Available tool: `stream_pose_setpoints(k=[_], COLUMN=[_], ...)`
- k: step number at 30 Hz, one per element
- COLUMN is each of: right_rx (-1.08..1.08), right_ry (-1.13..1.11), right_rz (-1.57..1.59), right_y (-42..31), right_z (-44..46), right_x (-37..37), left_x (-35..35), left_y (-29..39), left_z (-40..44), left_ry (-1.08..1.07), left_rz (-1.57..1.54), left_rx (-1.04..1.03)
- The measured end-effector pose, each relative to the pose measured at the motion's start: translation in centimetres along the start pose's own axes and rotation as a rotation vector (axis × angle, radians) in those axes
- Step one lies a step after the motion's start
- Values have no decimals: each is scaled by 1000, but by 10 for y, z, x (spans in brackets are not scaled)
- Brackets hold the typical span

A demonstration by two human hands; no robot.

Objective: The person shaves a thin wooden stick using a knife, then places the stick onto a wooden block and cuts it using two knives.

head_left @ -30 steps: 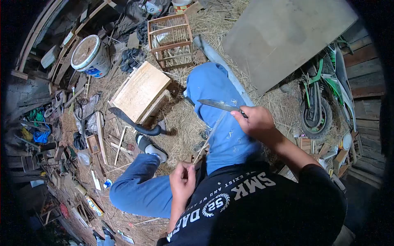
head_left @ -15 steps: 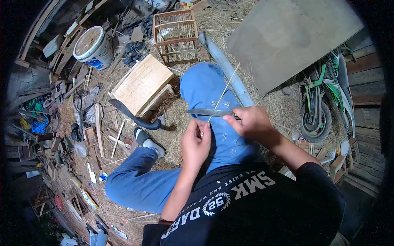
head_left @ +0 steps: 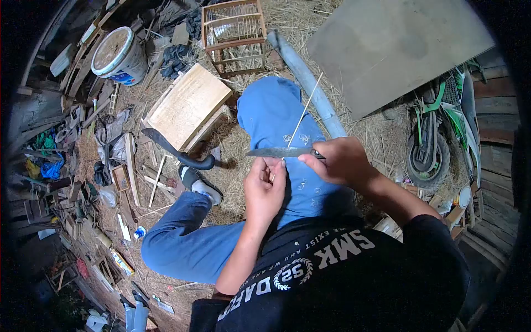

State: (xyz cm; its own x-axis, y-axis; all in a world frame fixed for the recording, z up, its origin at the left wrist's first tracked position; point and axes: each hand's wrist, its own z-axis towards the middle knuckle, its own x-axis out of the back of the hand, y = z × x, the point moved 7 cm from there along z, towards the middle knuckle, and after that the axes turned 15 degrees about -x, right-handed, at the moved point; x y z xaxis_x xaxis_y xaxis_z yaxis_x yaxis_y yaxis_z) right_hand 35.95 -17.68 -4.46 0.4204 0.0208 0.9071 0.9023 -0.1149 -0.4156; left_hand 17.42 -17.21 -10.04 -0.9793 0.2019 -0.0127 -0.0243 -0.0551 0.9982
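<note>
My right hand [head_left: 342, 160] grips a knife [head_left: 279, 151] by its dark handle, the blade pointing left over my thigh. Between the fingertips of my left hand [head_left: 266, 182] is the lower end of a thin wooden stick [head_left: 303, 117], which slants up and right across the blue trousers [head_left: 271, 105]. The blade lies across the stick just above my left fingertips. A larger curved blade with a dark handle [head_left: 198, 163] rests against a wooden block [head_left: 191, 108] on the left.
A wooden cage [head_left: 235, 39] stands beyond my knee, near a grey pipe [head_left: 307, 80]. There is a large board [head_left: 398, 50] at the upper right, a green motorbike [head_left: 431, 133] below it, and a bucket [head_left: 119, 55] at the upper left. Wood scraps and straw cover the floor.
My left hand has moved up and right toward the knife, bringing the stick up with it. The blade now crosses the stick close to my left fingers, and the knife has shifted slightly left.
</note>
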Motion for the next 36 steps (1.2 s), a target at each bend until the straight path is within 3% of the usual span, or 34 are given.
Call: stream_pose_setpoints(k=[6, 17, 21, 23, 27, 29, 33, 36], right_rx=[-7, -12, 32, -5, 88, 39, 7, 77], right_ry=[-49, 251, 343, 190, 248, 79, 48, 144], right_rz=[6, -23, 15, 93, -21, -9, -31, -78], right_y=[1, 19, 12, 11, -7, -7, -6, -5], right_z=[-1, -7, -13, -12, -17, -10, -8, -10], right_x=[-3, -2, 2, -2, 5, 1, 1, -2], left_x=[17, 92, 84, 70, 25, -1, -8, -2], left_y=[-8, -8, -7, -6, -4, 8, 1, -5], left_z=[-17, -108, -94, -76, -32, 0, 5, 0], left_ry=[-18, 16, 0, -8, -28, 8, 38, 1], left_rz=[70, 169, 144, 154, 73, 16, -105, -129], left_rx=[66, 156, 149, 123, 25, 0, 37, 52])
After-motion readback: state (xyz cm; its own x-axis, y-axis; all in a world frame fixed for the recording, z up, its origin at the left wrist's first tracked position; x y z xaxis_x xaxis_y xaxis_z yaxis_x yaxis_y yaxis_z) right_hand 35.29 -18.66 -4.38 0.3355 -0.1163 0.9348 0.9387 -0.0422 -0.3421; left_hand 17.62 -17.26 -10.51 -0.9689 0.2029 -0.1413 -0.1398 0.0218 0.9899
